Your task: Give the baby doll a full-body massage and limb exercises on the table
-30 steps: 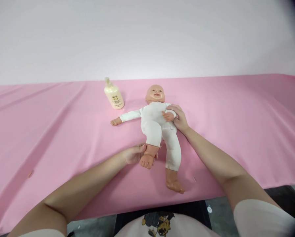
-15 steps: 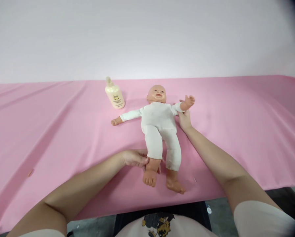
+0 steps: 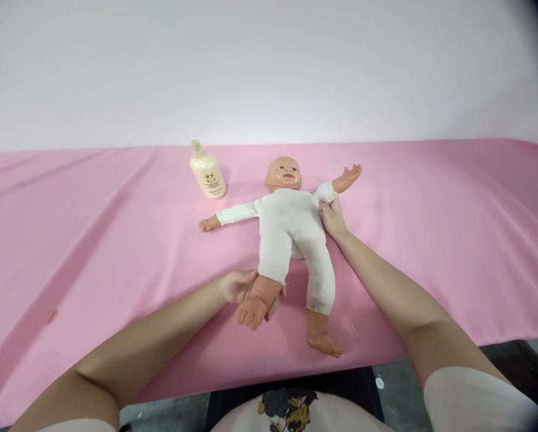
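Note:
A baby doll with a white cloth body lies on its back, its head toward the far side and its feet toward me. My left hand is closed around the lower leg on the left side, just above the foot; some fingers are hidden behind the leg. That leg is lifted and turned outward. At the doll's other side, my right hand grips the white upper arm near the shoulder, with the thumb on top and the other fingers mostly hidden. The doll's opposite arm rests stretched out on the cloth.
A cream pump bottle stands behind the doll on the left. Pink cloth with folds covers the table, and its front edge is close to my body. A small brownish piece lies far left. A white wall rises behind.
The leg in my left hand has swung outward to the left, its foot turned sideways. The doll's arm by my right hand has tipped farther out to the right.

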`<state>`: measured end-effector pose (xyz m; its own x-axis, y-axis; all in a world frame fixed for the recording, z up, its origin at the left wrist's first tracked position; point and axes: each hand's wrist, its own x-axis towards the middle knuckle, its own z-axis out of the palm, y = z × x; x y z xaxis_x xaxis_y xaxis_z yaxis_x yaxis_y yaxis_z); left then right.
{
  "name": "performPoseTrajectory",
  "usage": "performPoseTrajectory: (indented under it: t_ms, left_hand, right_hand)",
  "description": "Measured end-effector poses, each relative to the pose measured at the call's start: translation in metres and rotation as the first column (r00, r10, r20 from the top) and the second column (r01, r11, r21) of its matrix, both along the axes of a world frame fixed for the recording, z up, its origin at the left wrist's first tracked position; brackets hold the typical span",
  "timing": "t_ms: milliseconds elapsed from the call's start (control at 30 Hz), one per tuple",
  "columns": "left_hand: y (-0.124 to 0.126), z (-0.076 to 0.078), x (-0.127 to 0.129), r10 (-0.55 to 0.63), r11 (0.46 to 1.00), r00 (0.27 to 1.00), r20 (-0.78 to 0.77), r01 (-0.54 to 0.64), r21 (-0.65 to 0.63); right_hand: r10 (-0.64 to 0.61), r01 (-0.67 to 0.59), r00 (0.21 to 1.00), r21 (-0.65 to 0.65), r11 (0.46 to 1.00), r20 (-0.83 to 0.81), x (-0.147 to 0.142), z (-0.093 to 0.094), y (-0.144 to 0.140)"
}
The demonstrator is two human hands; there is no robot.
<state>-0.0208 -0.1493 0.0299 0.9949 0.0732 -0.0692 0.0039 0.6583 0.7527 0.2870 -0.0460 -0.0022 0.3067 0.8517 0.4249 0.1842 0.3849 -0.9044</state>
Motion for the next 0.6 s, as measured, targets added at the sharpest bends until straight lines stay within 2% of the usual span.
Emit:
performPoseTrajectory:
  t_ms: [33,100,167,267,400,467,533,600]
  left_hand:
    - [0.0,-0.001,0.0,-0.028,0.999,0.998,0.057,0.031,-0.043]
    - [0.003,-0.002,0.0,0.032,0.995,0.992,0.125,-0.02,-0.097]
    - [0.005,-0.005,0.0,0.11,0.99,0.987,0.119,-0.099,-0.1]
    - [0.007,-0.007,0.0,0.172,0.983,0.985,0.033,-0.169,-0.071]
    - [0.007,-0.008,0.001,0.241,0.966,0.97,-0.042,-0.244,-0.084]
    - [0.006,-0.007,0.0,0.227,0.969,0.973,-0.045,-0.231,-0.086]
    - [0.005,-0.006,-0.001,0.187,0.979,0.981,-0.058,-0.191,-0.073]
    - [0.003,-0.005,-0.002,0.116,0.991,0.989,-0.09,-0.121,-0.06]
  right_hand:
    - [0.02,-0.022,0.998,0.027,0.999,0.056,-0.001,0.003,-0.002]
    - [0.117,-0.139,0.968,0.087,0.986,0.224,-0.003,0.008,-0.007]
    - [0.161,-0.231,0.907,0.142,0.963,0.389,-0.003,0.013,-0.009]
    - [0.129,-0.257,0.839,0.176,0.95,0.528,0.0,0.015,-0.011]
    - [0.117,-0.289,0.775,0.184,0.939,0.621,0.001,0.016,-0.011]
    - [0.132,-0.301,0.762,0.167,0.939,0.634,0.001,0.016,-0.011]
    - [0.148,-0.292,0.784,0.147,0.945,0.603,-0.001,0.016,-0.012]
    - [0.169,-0.271,0.838,0.128,0.954,0.519,-0.002,0.016,-0.012]
